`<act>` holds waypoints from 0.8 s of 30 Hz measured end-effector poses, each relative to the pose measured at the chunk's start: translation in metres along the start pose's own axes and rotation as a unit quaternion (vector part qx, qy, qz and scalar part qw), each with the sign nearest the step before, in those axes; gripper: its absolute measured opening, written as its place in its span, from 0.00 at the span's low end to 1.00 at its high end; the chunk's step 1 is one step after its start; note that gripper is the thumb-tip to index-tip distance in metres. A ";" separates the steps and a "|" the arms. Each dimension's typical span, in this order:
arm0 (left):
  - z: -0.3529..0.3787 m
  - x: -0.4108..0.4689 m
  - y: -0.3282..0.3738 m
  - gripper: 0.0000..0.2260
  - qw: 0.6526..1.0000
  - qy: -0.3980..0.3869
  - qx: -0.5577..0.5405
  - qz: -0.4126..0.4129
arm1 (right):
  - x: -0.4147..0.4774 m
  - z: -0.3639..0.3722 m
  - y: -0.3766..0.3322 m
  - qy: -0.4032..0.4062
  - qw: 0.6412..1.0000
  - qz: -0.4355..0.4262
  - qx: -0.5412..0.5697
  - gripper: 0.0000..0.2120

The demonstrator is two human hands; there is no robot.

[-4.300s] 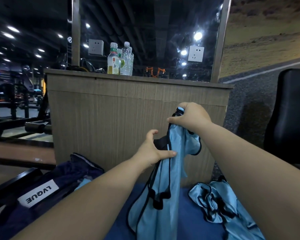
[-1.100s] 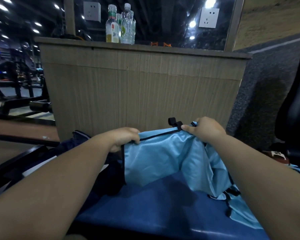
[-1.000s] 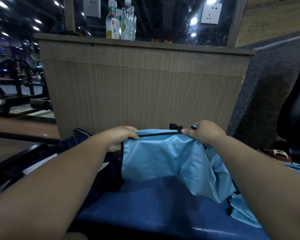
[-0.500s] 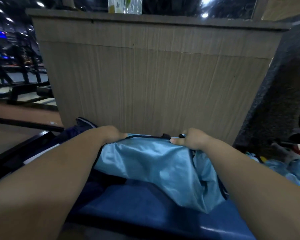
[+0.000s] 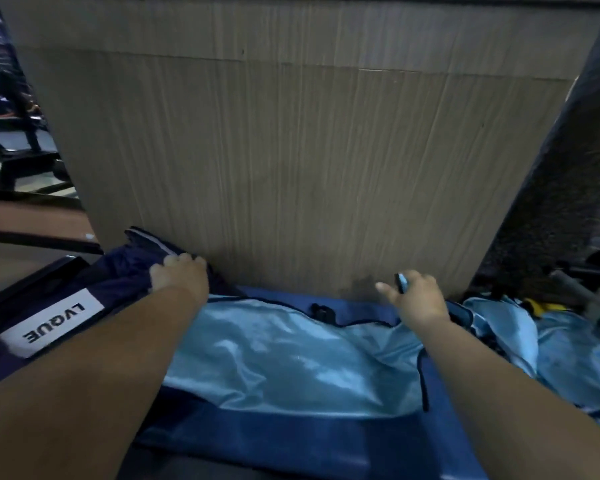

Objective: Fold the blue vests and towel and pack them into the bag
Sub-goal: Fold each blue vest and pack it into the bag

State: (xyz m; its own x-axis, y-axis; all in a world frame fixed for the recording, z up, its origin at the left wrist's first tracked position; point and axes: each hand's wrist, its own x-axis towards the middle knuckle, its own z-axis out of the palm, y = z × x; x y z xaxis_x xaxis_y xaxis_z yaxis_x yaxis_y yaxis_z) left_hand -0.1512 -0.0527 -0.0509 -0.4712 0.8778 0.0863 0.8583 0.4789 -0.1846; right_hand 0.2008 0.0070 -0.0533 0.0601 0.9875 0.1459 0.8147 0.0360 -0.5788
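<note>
A light blue vest (image 5: 284, 362) with black trim lies spread flat on a dark blue towel (image 5: 291, 445). My left hand (image 5: 179, 277) has its fingers curled at the vest's far left corner, right against the navy bag (image 5: 49, 327) with the white LVQUE label. My right hand (image 5: 413, 292) pinches the vest's far right strap, with the index finger pointing left. A second light blue vest (image 5: 551, 351) lies crumpled at the right.
A tall wood-grain panel (image 5: 291, 150) stands directly behind the towel, close to both hands. Dark gym frames (image 5: 14, 161) stand at the far left. A grey carpeted wall (image 5: 551, 202) rises at the right, with small yellow and grey items (image 5: 548, 303) at its foot.
Both hands carried the hanging vest down and laid it flat on the towel, then moved further apart, stretching its top edge. The view tilted down and closer.
</note>
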 end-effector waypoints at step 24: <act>0.062 -0.125 0.191 0.45 0.873 -0.149 -0.154 0.437 | -0.033 -0.024 0.118 0.036 0.944 0.150 0.290 0.04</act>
State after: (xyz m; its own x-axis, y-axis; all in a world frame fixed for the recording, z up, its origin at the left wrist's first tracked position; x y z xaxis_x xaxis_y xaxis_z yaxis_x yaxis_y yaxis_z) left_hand 0.0595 -0.0721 -0.1576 0.3996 0.8892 -0.2227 0.9088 -0.3523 0.2236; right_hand 0.3085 -0.0247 -0.1070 0.2945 0.9543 -0.0515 0.3026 -0.1443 -0.9421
